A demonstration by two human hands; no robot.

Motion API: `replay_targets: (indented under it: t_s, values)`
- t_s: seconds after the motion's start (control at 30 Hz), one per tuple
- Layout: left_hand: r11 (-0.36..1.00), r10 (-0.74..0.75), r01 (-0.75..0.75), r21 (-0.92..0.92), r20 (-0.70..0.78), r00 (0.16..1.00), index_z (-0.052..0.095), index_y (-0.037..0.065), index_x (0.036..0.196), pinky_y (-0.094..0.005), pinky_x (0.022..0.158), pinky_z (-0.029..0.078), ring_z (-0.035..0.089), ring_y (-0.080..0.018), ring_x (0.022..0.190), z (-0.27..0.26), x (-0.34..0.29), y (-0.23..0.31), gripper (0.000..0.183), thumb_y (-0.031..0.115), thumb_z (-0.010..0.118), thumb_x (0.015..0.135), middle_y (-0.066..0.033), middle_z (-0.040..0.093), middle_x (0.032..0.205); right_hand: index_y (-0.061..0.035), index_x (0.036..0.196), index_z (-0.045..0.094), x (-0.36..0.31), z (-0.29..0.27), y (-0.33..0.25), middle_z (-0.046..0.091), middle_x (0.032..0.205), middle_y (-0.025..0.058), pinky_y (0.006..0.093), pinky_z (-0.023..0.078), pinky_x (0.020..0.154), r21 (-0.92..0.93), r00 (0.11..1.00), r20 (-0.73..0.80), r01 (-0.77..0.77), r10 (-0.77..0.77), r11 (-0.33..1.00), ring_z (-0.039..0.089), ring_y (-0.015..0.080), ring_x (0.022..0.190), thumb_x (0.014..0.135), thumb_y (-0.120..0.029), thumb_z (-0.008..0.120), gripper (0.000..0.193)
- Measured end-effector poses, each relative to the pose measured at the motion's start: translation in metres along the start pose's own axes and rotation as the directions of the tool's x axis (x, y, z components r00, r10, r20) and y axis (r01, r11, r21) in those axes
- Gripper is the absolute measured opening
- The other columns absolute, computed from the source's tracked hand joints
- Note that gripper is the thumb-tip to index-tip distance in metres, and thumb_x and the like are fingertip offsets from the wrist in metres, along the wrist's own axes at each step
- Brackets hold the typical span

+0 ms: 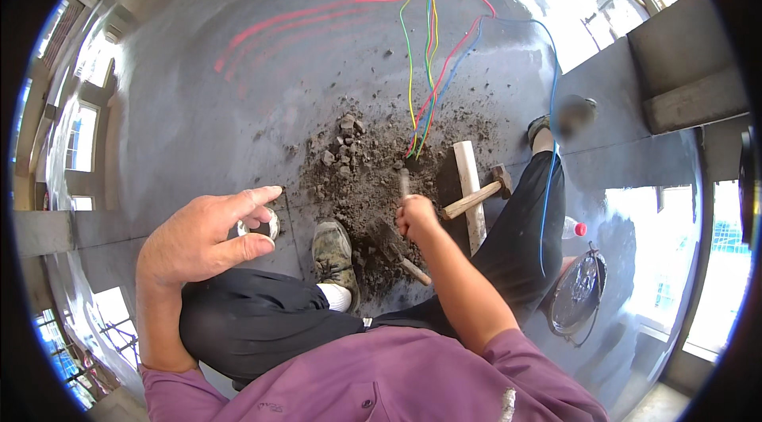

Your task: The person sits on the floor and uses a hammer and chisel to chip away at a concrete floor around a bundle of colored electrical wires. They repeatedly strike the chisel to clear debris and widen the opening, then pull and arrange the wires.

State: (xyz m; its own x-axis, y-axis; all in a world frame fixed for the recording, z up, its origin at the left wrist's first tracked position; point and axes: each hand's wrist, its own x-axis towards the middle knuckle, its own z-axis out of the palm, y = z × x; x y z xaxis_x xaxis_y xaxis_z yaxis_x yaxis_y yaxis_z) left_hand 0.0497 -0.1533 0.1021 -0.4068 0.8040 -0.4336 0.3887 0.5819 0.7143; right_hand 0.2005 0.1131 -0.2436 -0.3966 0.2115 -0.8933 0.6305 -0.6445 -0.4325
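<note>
My right hand is closed round a short, thin, pale rod-like tool, blurred at its tip. The tool points at a dark hole in the broken floor, where red, yellow, green and blue wires come up. My left hand hangs above my left knee, thumb and forefinger apart, the other fingers curled. A white ring shows behind those fingers; whether they touch it cannot be made out. Right of my right hand, a wooden-handled hammer lies across a white strip.
Rubble and loose dirt surround the hole. A dirt-covered tool with a wooden handle lies between my feet. Beyond my right leg are a red-capped bottle and a bucket. A blue wire crosses that leg.
</note>
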Motion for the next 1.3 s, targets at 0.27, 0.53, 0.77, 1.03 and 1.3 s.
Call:
replay_targets:
  t_s: [0.27,0.53,0.77,1.03,1.3]
  values:
    - [1.0,0.014,-0.014,0.003,0.002,1.0,0.048,-0.003,0.139,-0.0382,0.092,0.051,0.067,-0.0321,0.104,-0.001,0.002,-0.006,0.063,0.034,0.069,0.092,-0.0191,0.069,0.109,-0.0044,0.102,0.055,-0.025,0.01,-0.027,0.048,0.067,0.003,0.0324,0.03,0.038,-0.19,0.954,0.291,-0.021,0.076,0.982,0.038,0.0126,0.045,0.102,-0.02,0.044,0.02]
    - [1.0,0.001,-0.001,-0.01,0.031,1.0,0.048,-0.003,0.14,-0.0382,0.091,0.051,0.067,-0.0318,0.104,-0.002,0.009,0.004,0.063,0.032,0.069,0.092,-0.0191,0.069,0.109,-0.0078,0.108,0.052,0.022,-0.002,-0.023,0.045,0.065,-0.0009,0.0301,0.031,0.042,0.0,0.979,0.161,-0.126,0.125,0.992,0.035,0.0096,0.046,0.103,-0.027,0.044,0.022]
    - [1.0,-0.011,0.011,0.021,-0.003,1.0,0.048,-0.003,0.14,-0.0391,0.092,0.05,0.067,-0.0332,0.105,-0.002,0.003,-0.003,0.064,0.033,0.069,0.091,-0.0197,0.069,0.11,-0.009,0.099,0.054,-0.008,0.021,-0.017,0.045,0.064,-0.002,0.0318,0.033,0.042,0.073,0.995,0.101,-0.006,-0.001,0.997,0.037,0.0097,0.045,0.104,-0.026,0.044,0.02]
    - [1.0,0.009,-0.009,0.01,0.011,1.0,0.049,-0.002,0.139,-0.039,0.092,0.05,0.067,-0.0338,0.105,-0.002,0.01,-0.004,0.062,0.031,0.068,0.092,-0.0195,0.069,0.109,-0.0039,0.104,0.054,-0.016,-0.01,-0.04,0.048,0.065,0.003,0.0343,0.035,0.039,-0.187,0.937,0.334,-0.046,0.107,0.981,0.04,0.0132,0.046,0.103,-0.025,0.047,0.022]
    - [1.0,-0.006,0.004,0.026,0.07,0.997,0.049,-0.002,0.14,-0.0386,0.087,0.051,0.067,-0.0336,0.1,0.003,0.016,-0.001,0.06,0.031,0.067,0.092,-0.0204,0.069,0.109,-0.0009,0.09,0.055,-0.009,-0.019,-0.045,0.052,0.065,0.006,0.0366,0.042,0.039,-0.468,0.96,0.265,0.044,0.093,0.883,0.048,0.0169,0.045,0.101,-0.02,0.048,0.023]
